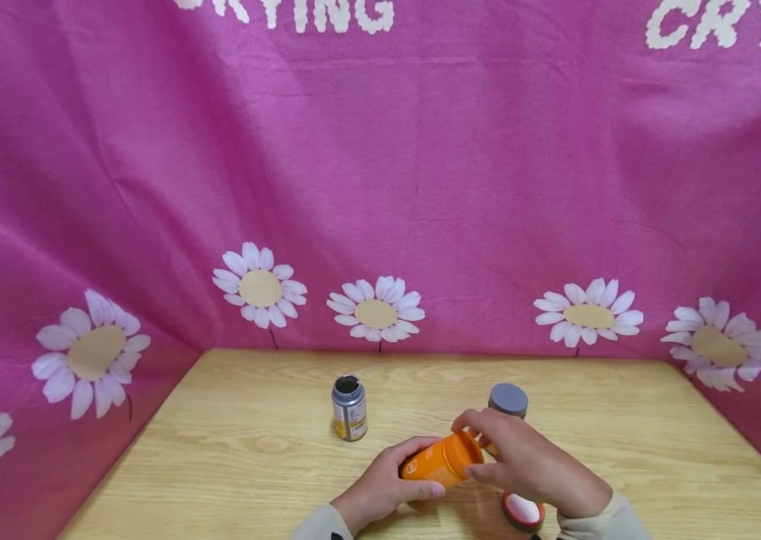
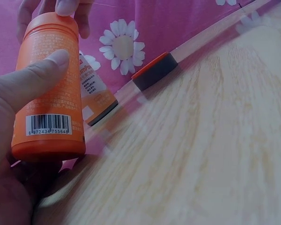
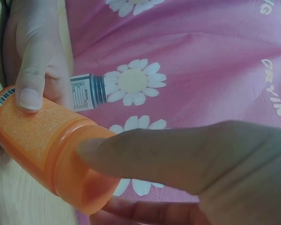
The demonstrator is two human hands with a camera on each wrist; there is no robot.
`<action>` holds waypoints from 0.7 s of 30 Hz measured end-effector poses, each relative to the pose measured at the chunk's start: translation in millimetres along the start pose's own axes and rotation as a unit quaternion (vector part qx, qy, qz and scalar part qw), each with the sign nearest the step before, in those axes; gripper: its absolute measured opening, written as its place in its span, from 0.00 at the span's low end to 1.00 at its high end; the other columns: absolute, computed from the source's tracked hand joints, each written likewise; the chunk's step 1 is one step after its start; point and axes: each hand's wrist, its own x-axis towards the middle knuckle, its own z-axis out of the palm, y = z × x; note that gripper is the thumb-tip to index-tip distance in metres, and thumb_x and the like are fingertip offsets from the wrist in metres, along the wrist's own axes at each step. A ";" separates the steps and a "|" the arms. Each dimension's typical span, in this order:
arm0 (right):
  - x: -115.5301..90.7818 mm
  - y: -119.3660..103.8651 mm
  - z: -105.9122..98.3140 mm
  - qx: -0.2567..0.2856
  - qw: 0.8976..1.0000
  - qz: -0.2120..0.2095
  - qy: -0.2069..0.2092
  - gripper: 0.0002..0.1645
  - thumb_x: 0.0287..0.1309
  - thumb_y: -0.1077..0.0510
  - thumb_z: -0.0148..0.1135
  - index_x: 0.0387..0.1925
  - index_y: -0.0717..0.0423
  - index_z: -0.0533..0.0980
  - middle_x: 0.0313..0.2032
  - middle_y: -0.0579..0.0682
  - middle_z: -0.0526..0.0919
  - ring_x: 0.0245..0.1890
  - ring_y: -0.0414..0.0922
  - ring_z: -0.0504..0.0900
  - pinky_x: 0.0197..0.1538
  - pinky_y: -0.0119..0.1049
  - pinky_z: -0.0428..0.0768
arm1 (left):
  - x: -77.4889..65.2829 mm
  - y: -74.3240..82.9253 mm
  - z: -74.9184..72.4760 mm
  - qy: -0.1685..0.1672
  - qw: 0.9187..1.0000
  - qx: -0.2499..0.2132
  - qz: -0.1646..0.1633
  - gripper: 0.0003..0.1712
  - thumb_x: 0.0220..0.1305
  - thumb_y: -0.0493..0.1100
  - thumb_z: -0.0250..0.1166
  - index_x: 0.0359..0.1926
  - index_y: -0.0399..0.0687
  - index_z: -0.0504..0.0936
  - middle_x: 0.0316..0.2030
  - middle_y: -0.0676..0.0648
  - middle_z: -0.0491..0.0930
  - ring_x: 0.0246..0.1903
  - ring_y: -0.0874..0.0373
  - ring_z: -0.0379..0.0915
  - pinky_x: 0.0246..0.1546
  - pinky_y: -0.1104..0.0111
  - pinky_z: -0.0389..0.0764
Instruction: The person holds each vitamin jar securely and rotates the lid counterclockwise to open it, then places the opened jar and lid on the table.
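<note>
An orange bottle (image 1: 435,463), with a barcode near its base in the left wrist view, is tilted low over the wooden table, its wide mouth toward the right. My left hand (image 1: 390,480) grips its body, thumb across the printed side. At the mouth end, my right hand (image 1: 522,457) pinches the rim (image 3: 86,180), thumb on the near side and fingers at the far side. Just below the right hand lies a round lid (image 1: 523,511) with a red edge and white inside. A grey-capped bottle (image 1: 508,400) stands behind the right hand, partly hidden by it.
An uncapped dark grey bottle (image 1: 349,409) with a white and yellow label stands left of the hands on the wooden table (image 1: 245,450). A pink cloth (image 1: 420,187) with daisies hangs behind the table and along its sides.
</note>
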 end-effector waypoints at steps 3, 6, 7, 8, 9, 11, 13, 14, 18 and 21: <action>0.1 0.2 0.8 0.004 1.000 0.011 0.008 0.24 0.43 0.53 0.69 0.44 0.47 0.71 0.34 0.42 0.74 0.35 0.44 0.74 0.34 0.34 0.74 | 0.1 -0.2 0.0 0.000 1.000 -0.001 0.002 0.28 0.50 0.55 0.67 0.54 0.71 0.71 0.48 0.60 0.74 0.43 0.59 0.70 0.45 0.65 0.68; -0.4 -0.5 2.3 0.012 0.999 0.036 0.017 0.25 0.45 0.44 0.67 0.44 0.48 0.71 0.33 0.43 0.75 0.32 0.42 0.74 0.32 0.33 0.73 | -0.9 -1.3 1.1 -0.001 1.000 -0.001 -0.002 0.28 0.50 0.55 0.66 0.54 0.71 0.71 0.48 0.61 0.74 0.43 0.60 0.70 0.46 0.66 0.68; -0.2 -1.1 2.8 0.013 0.999 0.048 0.020 0.25 0.46 0.41 0.65 0.43 0.49 0.71 0.31 0.43 0.75 0.30 0.41 0.74 0.31 0.32 0.73 | -1.3 -1.8 1.1 -0.003 1.000 0.001 -0.002 0.27 0.51 0.55 0.66 0.54 0.71 0.71 0.48 0.61 0.73 0.43 0.60 0.70 0.45 0.66 0.68; -0.1 -1.8 3.3 0.013 0.998 0.062 0.021 0.26 0.46 0.39 0.64 0.42 0.49 0.71 0.30 0.43 0.75 0.28 0.39 0.73 0.29 0.32 0.72 | -1.7 -2.1 1.1 -0.005 1.000 0.001 -0.003 0.27 0.51 0.55 0.66 0.54 0.71 0.71 0.48 0.61 0.73 0.43 0.60 0.70 0.45 0.66 0.68; 0.1 -2.5 3.5 0.011 0.997 0.078 0.020 0.27 0.47 0.38 0.63 0.42 0.50 0.72 0.28 0.43 0.75 0.26 0.39 0.73 0.27 0.32 0.71 | -2.1 -2.4 1.2 -0.006 1.000 -0.001 -0.004 0.27 0.51 0.55 0.66 0.54 0.71 0.71 0.48 0.61 0.73 0.43 0.60 0.70 0.45 0.66 0.68; 0.6 -4.3 3.6 0.004 0.994 0.111 0.020 0.27 0.46 0.36 0.61 0.40 0.51 0.73 0.24 0.42 0.74 0.22 0.37 0.71 0.24 0.32 0.70 | -2.6 -2.8 1.1 -0.010 1.000 -0.005 0.000 0.27 0.51 0.54 0.66 0.54 0.70 0.71 0.48 0.60 0.74 0.43 0.60 0.70 0.45 0.66 0.68; 1.2 -5.9 3.9 -0.010 0.990 0.137 0.028 0.27 0.46 0.34 0.60 0.37 0.52 0.74 0.21 0.41 0.72 0.19 0.37 0.69 0.23 0.32 0.68 | -2.6 -3.1 0.7 -0.011 1.000 -0.007 0.006 0.27 0.51 0.54 0.66 0.54 0.70 0.71 0.48 0.59 0.74 0.42 0.59 0.70 0.45 0.66 0.69; 1.4 -6.6 4.1 -0.017 0.988 0.148 0.032 0.27 0.46 0.34 0.60 0.35 0.51 0.75 0.20 0.41 0.71 0.19 0.37 0.68 0.22 0.33 0.68 | -2.5 -3.0 0.5 -0.010 1.000 -0.008 0.010 0.27 0.52 0.53 0.66 0.54 0.69 0.71 0.48 0.59 0.74 0.42 0.59 0.70 0.45 0.66 0.68; 2.7 -8.8 5.5 -0.046 0.982 0.178 0.044 0.26 0.45 0.32 0.59 0.28 0.50 0.77 0.15 0.40 0.69 0.18 0.38 0.67 0.22 0.34 0.66 | -2.0 -3.2 -0.1 -0.006 1.000 0.000 0.025 0.27 0.51 0.53 0.66 0.54 0.69 0.71 0.47 0.59 0.74 0.42 0.60 0.70 0.44 0.68 0.69; 3.4 -9.1 6.0 -0.056 0.979 0.193 0.036 0.26 0.45 0.32 0.59 0.25 0.50 0.77 0.14 0.40 0.69 0.19 0.39 0.66 0.22 0.35 0.65 | -1.4 -2.6 -0.2 -0.004 1.000 0.003 0.029 0.27 0.51 0.53 0.66 0.55 0.69 0.71 0.48 0.59 0.74 0.42 0.60 0.70 0.44 0.68 0.68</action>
